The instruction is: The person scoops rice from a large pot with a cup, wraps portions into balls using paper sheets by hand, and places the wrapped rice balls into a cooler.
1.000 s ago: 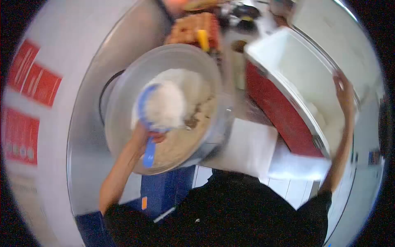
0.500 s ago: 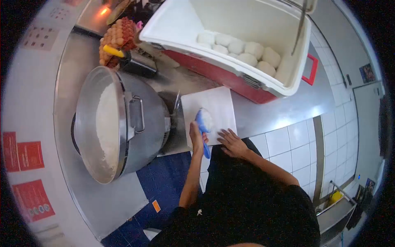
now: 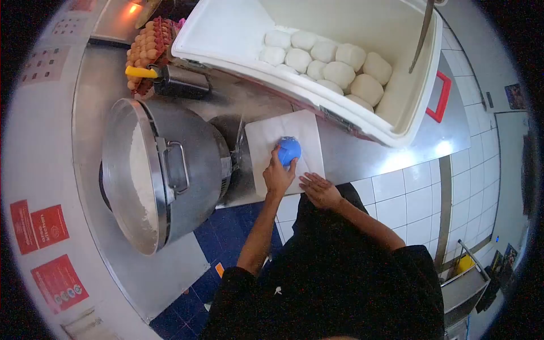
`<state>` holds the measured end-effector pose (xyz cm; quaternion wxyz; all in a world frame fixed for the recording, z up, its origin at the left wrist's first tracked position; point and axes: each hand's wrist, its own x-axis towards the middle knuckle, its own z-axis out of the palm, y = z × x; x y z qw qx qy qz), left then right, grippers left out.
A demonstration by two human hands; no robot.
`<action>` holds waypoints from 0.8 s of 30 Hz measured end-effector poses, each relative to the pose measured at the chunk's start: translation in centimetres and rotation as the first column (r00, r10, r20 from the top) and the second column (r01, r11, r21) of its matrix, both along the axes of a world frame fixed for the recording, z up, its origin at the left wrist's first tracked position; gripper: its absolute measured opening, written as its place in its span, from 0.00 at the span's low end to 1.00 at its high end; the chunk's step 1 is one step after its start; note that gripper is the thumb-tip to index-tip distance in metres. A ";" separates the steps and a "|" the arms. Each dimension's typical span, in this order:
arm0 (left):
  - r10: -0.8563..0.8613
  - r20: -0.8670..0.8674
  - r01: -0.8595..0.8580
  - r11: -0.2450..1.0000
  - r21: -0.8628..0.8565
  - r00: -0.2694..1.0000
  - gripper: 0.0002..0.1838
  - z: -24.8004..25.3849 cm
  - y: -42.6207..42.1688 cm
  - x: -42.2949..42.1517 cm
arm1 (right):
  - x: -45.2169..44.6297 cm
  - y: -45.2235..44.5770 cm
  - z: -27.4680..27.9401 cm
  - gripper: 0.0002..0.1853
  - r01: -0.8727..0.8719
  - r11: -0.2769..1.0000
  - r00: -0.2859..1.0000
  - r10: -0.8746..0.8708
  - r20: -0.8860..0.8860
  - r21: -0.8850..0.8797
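Note:
My left hand [image 3: 279, 175] is closed around a blue scoop [image 3: 289, 151], whose rounded back faces up. The scoop is over a white square sheet [image 3: 262, 133] on the counter; whether it touches the sheet I cannot tell. A bit of white powder shows at the scoop's far edge, and whatever is beneath it is hidden. My right hand [image 3: 321, 191] lies with fingers stretched out on the sheet's near right corner. Left of the sheet stands a large metal pot [image 3: 195, 153] with its wide opening tilted towards me and white flour [image 3: 141, 190] inside.
Beyond the sheet, an open red-and-white cooler [image 3: 226, 31] holds several white dough balls [image 3: 339, 73]. Stacked eggs [image 3: 148, 48] and a metal container with a yellow handle [image 3: 140, 72] stand at the back left. The steel counter [image 3: 362, 150] ends just in front of me.
My left hand has turned the blue scoop over; its white-filled bowl faced up before and its back faces up now. My right hand stays on the sheet. The view has shifted slightly.

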<state>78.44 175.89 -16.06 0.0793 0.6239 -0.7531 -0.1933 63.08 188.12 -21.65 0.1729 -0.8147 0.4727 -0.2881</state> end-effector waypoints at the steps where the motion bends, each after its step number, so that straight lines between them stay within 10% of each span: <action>1: 0.001 -0.056 -0.002 1.000 -0.030 0.998 0.35 -0.1 0.2 0.3 | 0.1 0.4 0.1 0.21 -0.001 1.000 1.000 0.001 0.002 -0.003; 5: -0.003 -0.315 -0.059 0.981 -0.187 0.949 0.34 1.1 1.6 0.0 | -0.5 -0.2 -0.6 0.19 0.056 0.996 0.995 -0.062 0.082 0.071; 24: 0.161 -0.236 -0.172 0.985 -0.027 0.958 0.30 4.6 5.5 0.0 | -1.2 0.3 0.6 0.19 -0.056 0.987 0.998 0.062 -0.031 0.152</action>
